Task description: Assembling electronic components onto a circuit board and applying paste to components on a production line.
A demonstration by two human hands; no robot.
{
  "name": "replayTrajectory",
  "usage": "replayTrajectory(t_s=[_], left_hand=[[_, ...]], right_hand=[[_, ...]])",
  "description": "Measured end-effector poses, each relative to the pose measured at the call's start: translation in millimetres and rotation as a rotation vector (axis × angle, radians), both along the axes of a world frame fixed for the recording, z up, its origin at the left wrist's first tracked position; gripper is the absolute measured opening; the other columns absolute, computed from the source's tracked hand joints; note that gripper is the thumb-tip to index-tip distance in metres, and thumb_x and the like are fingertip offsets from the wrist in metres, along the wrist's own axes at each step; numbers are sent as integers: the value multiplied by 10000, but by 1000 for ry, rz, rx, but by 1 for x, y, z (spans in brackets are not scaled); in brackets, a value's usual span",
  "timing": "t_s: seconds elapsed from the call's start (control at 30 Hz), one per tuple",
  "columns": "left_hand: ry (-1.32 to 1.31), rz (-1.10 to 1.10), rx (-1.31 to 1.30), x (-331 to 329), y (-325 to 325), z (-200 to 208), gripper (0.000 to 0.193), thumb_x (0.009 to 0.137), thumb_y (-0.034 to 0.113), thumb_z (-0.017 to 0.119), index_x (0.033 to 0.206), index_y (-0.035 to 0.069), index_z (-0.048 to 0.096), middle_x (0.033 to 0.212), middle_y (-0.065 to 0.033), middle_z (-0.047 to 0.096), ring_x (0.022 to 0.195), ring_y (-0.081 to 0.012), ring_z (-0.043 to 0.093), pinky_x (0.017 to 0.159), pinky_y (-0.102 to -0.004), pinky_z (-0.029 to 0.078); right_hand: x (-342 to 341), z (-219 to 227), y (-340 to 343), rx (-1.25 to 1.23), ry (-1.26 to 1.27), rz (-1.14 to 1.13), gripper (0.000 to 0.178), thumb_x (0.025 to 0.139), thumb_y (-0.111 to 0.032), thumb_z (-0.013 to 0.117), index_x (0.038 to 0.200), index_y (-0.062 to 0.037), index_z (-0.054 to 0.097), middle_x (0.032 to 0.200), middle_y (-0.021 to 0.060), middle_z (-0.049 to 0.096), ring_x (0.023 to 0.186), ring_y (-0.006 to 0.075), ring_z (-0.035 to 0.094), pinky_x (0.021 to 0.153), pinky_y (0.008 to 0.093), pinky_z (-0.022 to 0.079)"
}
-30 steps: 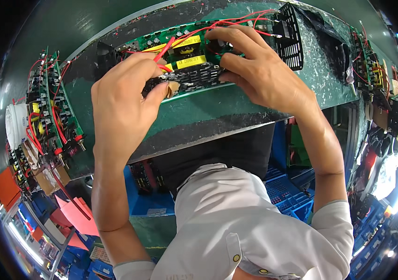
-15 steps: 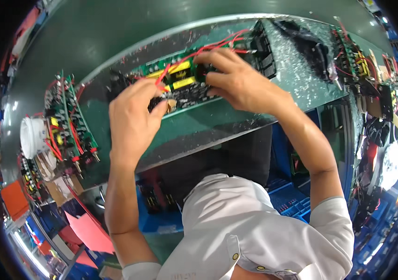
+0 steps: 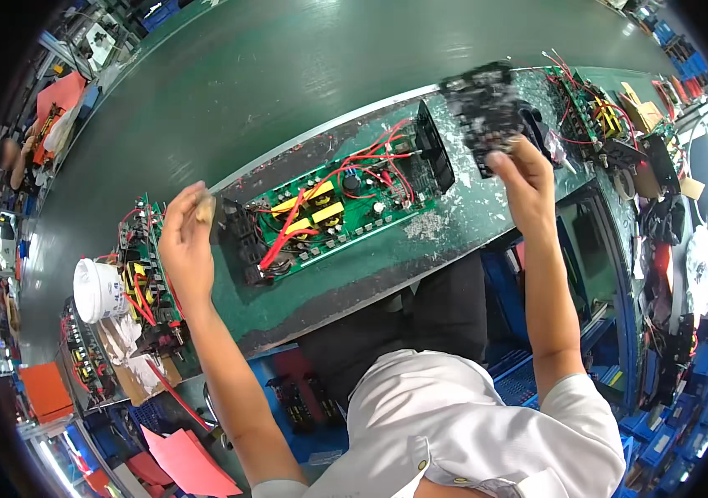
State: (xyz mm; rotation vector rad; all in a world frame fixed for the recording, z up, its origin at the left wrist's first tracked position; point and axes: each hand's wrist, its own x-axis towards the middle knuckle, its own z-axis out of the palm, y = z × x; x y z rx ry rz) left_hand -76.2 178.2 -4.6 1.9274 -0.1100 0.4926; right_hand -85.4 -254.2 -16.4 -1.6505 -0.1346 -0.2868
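Observation:
My right hand [image 3: 528,178] grips a dark, speckled flat panel [image 3: 480,104], blurred by motion, and holds it up over the right part of the bench. Between my hands lies a long green circuit board [image 3: 362,217] with yellow-wrapped transformers [image 3: 327,215], red wires [image 3: 288,224] and a black plate [image 3: 434,148] standing at its right end. Just left of the board's black left end piece [image 3: 244,241], my left hand [image 3: 186,241] is raised with fingers bent together. Something small and tan [image 3: 205,209] shows at its fingertips; I cannot tell what it is.
More wired circuit boards stand at the left [image 3: 145,274] and right [image 3: 595,116]. A white tub [image 3: 98,290] sits beside the left ones. Pale debris [image 3: 427,226] lies on the green bench [image 3: 329,282]. Blue bins [image 3: 653,436] are low on the right.
My right hand has moved right, away from the circuit board, with the dark panel in it. My left hand has let go of the red wires and drawn back left. The view has shifted.

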Motion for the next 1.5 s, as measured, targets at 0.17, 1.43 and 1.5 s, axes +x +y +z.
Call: replayTrajectory(t_s=[0.17, 1.43, 1.5], left_hand=[[-32, 12, -73, 47, 2, -21, 237, 997, 88, 617, 1201, -25, 658, 1182, -74, 684, 1121, -155, 625, 1024, -299, 446], [86, -73, -72, 42, 9, -63, 240, 1006, 70, 592, 1210, -50, 627, 1121, -97, 699, 1039, -169, 671, 951, -299, 508], [125, -73, -116, 46, 6, -65, 243, 1010, 83, 591, 1209, -51, 628, 1118, -99, 700, 1035, -166, 673, 947, -297, 508]], right_hand=[[-10, -50, -30, 211, 38, -132, 96, 1003, -91, 600, 1042, -13, 640, 1017, 69, 715, 918, 100, 638, 868, 249, 469], [4, -1, 87, -1100, -438, 298, 655, 742, -270, 816, 1341, -142, 584, 1371, 51, 571, 1420, 311, 403, 1144, 545, 296], [10, -8, 85, -1127, -418, 313, 536, 749, -286, 807, 1246, -160, 653, 1333, 29, 586, 1427, 297, 394, 1135, 566, 293]])
